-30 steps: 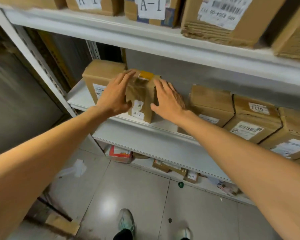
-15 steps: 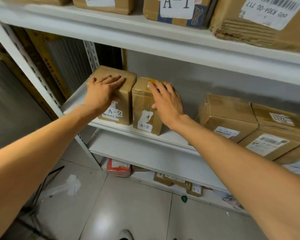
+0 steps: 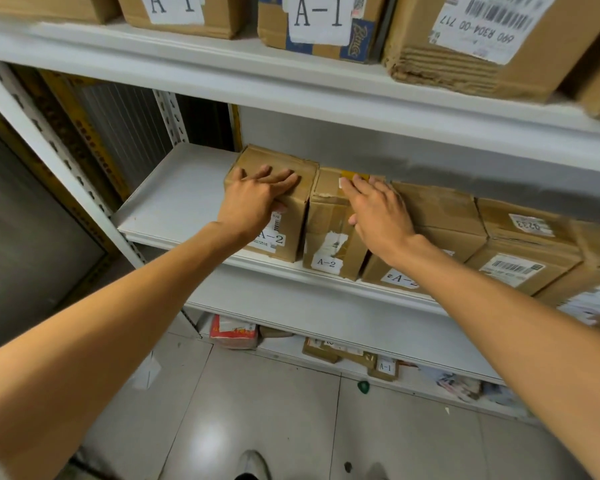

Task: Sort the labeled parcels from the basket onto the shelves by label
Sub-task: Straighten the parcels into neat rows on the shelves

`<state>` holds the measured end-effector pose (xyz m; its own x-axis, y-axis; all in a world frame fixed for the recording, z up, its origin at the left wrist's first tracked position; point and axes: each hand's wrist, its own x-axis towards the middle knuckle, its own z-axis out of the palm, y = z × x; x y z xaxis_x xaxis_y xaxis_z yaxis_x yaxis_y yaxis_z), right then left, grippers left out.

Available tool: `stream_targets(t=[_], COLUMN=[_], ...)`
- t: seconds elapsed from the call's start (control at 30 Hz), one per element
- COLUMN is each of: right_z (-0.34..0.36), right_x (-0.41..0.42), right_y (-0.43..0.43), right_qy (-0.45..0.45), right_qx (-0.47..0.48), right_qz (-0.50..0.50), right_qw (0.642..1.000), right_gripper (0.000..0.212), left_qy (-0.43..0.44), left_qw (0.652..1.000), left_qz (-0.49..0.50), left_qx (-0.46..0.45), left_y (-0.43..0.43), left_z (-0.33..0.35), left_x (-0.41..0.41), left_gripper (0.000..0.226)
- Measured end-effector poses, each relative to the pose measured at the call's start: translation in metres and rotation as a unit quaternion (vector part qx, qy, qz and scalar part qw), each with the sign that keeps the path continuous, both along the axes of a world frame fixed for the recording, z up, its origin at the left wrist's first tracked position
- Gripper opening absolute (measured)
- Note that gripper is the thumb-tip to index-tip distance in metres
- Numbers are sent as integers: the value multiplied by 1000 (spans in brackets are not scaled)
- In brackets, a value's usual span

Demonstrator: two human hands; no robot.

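Note:
Two brown cardboard parcels labelled A-2 stand side by side on the middle white shelf [image 3: 174, 202]. My left hand [image 3: 253, 199] lies flat on top of the left parcel [image 3: 291, 233], fingers straight. My right hand [image 3: 378, 213] rests with straight fingers on the top and right side of the narrow parcel [image 3: 329, 233], which has a yellow tape patch on top. A third A-2 parcel [image 3: 440, 216] touches it on the right, partly hidden by my right wrist.
More labelled parcels [image 3: 523, 244] fill the middle shelf to the right. The upper shelf [image 3: 291, 84] carries A-1 boxes [image 3: 319, 22]. Bare shelf surface lies left of my left hand. Small parcels and a red packet [image 3: 234, 332] sit on the bottom shelf above the tiled floor.
My left hand went from the narrow parcel to the left box. Both A-2 parcels have slid right along the shelf, closing up against the third parcel; bare shelf opened on the left.

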<state>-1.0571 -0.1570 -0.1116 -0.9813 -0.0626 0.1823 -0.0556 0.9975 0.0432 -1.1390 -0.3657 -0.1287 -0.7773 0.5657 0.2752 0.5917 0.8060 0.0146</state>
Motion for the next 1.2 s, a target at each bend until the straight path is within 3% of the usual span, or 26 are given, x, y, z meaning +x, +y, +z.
stream_targets(t=[0.2,0.5,0.77,0.9,1.03,1.2], right_z=[-5,8,73,108,133,156], right_x=[8,16,43,66,101,143], right_y=[9,13,31,58,84,114], right_qy=[4,-2,-30,-105,-133,-125], right_qx=[6,19,-11,-27,-5,-15], right_qz=[-1,33,94,114,118,81], right_qw=[1000,999,995,988,984,989], right_gripper=[66,75,43,29,30,22], left_qy=[-19,-90,-72,-99,-144,-124], left_qw=[1000,995,997,994,986,992], left_qz=[3,4,20,51,65,30], left_qx=[24,-33,8,12,-46,-23], left_y=[11,16,54,81,114,153], left_z=[-1,19,85,119,141,170], left_x=[13,24,82,119,151,180], left_gripper=[60,70,47,36,34,36])
